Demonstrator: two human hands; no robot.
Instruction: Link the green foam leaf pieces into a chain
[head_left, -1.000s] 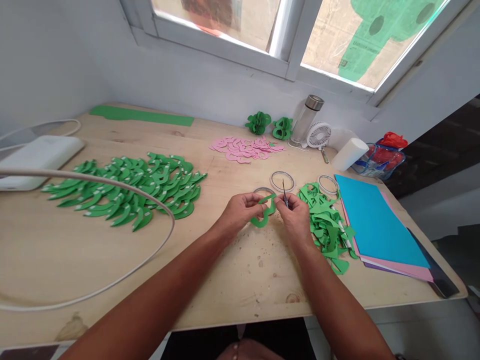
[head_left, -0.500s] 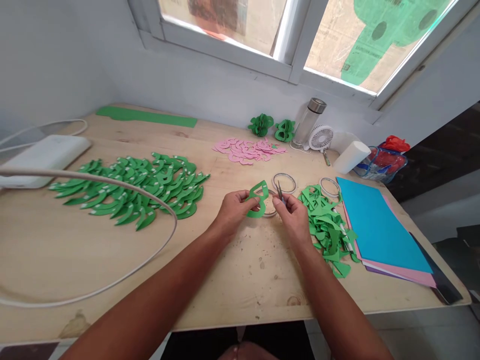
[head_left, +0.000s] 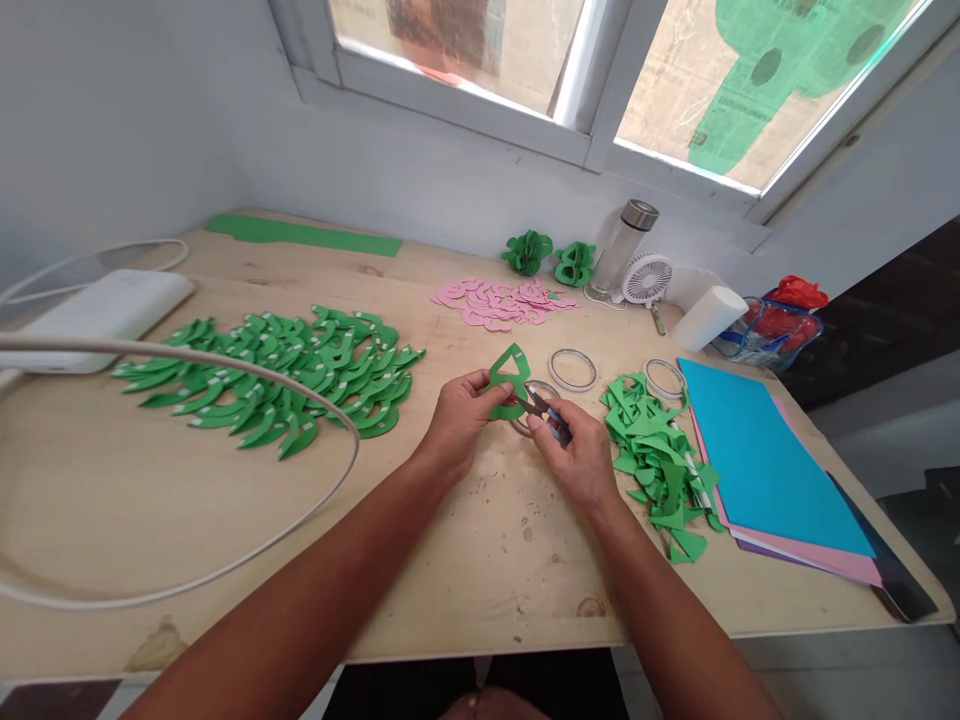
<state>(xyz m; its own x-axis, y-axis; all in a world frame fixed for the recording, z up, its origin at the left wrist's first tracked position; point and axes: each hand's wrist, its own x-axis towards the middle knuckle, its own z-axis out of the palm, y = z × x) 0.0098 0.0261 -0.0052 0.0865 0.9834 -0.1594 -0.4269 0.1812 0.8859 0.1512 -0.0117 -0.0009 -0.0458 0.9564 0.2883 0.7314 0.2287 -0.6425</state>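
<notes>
My left hand [head_left: 463,415] is closed, pinching a green paper cutout [head_left: 511,365] with a triangular opening in its upper part. My right hand [head_left: 576,450] grips a pair of small snips [head_left: 541,408], their dark blades apart and pointing left at the cutout's right edge. Whether the blades touch the paper I cannot tell. Beneath the snips a roll of tape [head_left: 525,425] lies partly hidden. Left of my hands spreads a large pile of green paper cutouts [head_left: 300,370] bearing small white tape pieces. Green paper scraps [head_left: 660,460] are heaped beside my right hand.
Two more tape rolls, one near [head_left: 553,372] and one farther right [head_left: 682,388], lie on the table. Pink cutouts [head_left: 502,303] sit behind, before two green paper balls, a bottle [head_left: 622,245] and a fan [head_left: 646,278]. Coloured sheets [head_left: 765,460] lie right; a white cable [head_left: 352,450] loops left.
The snips have turned from pointing upward to pointing left, and their blades have come to the cutout. The cutout has shifted slightly left and up in my left hand.
</notes>
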